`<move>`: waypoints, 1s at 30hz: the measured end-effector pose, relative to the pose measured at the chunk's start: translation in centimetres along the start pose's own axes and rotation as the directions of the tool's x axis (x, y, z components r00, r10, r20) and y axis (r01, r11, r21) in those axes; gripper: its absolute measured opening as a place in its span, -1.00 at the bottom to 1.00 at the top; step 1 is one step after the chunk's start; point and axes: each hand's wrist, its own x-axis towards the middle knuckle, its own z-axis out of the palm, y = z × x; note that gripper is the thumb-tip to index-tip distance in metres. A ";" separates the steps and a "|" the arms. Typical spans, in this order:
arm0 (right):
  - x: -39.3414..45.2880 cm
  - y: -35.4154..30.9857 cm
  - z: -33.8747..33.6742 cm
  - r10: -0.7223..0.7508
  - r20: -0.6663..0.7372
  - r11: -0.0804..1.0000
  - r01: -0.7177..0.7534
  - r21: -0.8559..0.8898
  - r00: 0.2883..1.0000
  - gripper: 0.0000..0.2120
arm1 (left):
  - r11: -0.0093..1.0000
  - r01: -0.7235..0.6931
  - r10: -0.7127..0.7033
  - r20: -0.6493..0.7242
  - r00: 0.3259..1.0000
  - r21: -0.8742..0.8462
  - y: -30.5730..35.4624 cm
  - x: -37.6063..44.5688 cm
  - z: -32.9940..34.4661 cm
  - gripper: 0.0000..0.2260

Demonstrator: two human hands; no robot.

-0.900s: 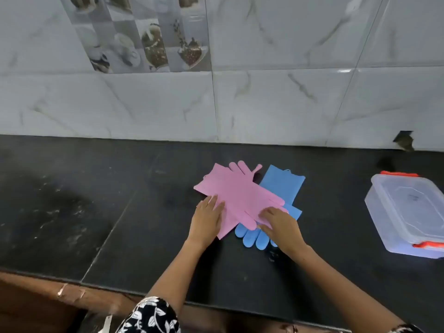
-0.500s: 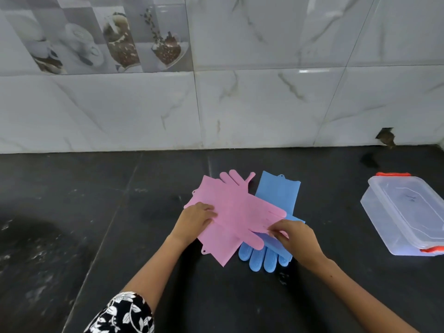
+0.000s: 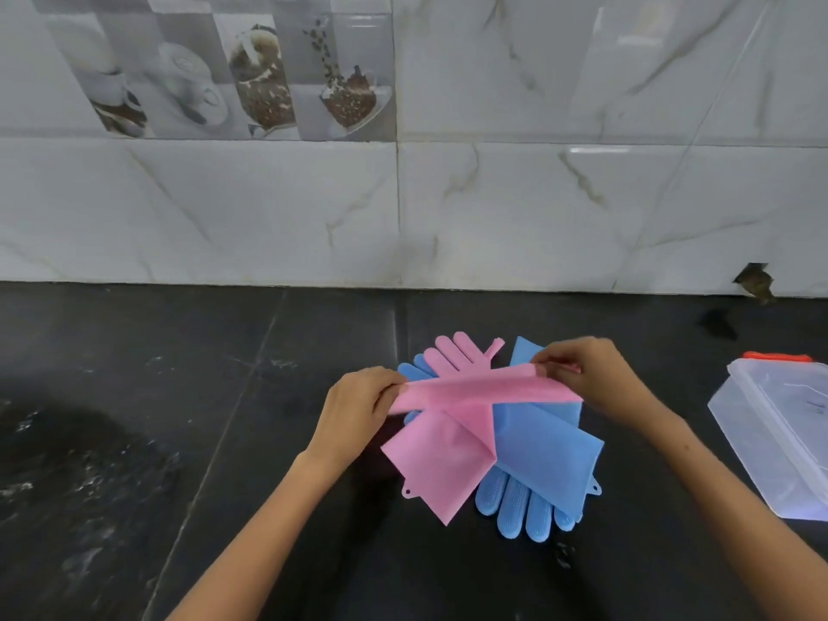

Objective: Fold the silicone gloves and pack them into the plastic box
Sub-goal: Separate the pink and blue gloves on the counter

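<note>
A heap of pink and blue silicone gloves lies on the black counter (image 3: 179, 441). My left hand (image 3: 358, 407) pinches one end of the top pink glove (image 3: 470, 387) and my right hand (image 3: 591, 378) pinches the other end, holding it stretched and raised above the heap. Under it lies a second pink glove (image 3: 441, 472) with its fingers pointing to the wall. Blue gloves (image 3: 546, 445) lie below, with bumpy fingers (image 3: 519, 508) pointing toward me. The clear plastic box (image 3: 779, 441) with its lid on stands at the right edge, partly cut off.
An orange clip (image 3: 777, 356) shows on the box's far end. A tiled marble wall (image 3: 493, 208) rises behind the counter, with a dark chipped spot (image 3: 755, 282) at its base on the right. Pale smears mark the counter at the left.
Both hands have taken hold of the top pink glove by its ends and lifted it off the heap. The camera has moved in closer and a little to the left.
</note>
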 end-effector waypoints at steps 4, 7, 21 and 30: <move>4.6 -4.2 -0.8 -0.142 0.106 0.989 0.139 0.042 0.984 -0.89 | 0.975 0.201 -0.198 0.036 0.980 -0.097 0.3 -2.3 -4.1 -0.86; 8.5 -8.9 0.5 -0.252 0.242 0.968 0.246 0.053 0.937 -0.86 | 0.909 0.391 -0.375 0.127 0.918 -0.141 -1.1 -4.8 -6.5 -0.89; 12.4 -18.3 19.1 -0.287 0.260 0.952 0.306 -0.033 0.922 -0.79 | 0.580 0.805 -0.790 -0.156 0.594 0.127 -11.1 -14.6 -5.0 -0.80; 3.3 -5.4 14.3 0.071 -0.133 0.992 -0.056 0.114 0.989 -0.86 | 0.833 0.549 -0.543 -0.090 0.835 0.067 -5.1 -11.6 0.9 -0.61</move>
